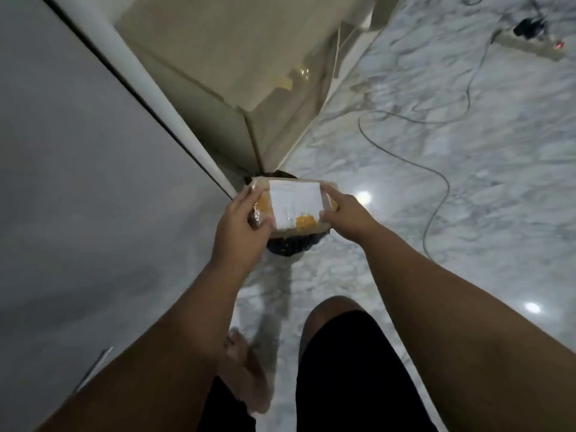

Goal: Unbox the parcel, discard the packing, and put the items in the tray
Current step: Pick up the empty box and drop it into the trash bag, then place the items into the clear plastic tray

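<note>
A small cardboard parcel [294, 207] with a white label and orange tape patches is held in mid-air at the frame's centre. My left hand [241, 226] grips its left end and my right hand [346, 216] grips its right end. Directly under the parcel stands a dark round bin [291, 246] on the floor, mostly hidden by the box and my hands. No tray is in view.
A white table top [78, 182] fills the left side. A large open cardboard box [224, 76] stands on the marble floor beyond the bin. A cable [436, 179] and a power strip [530, 45] lie at the right. My legs and a bare foot [246, 369] are below.
</note>
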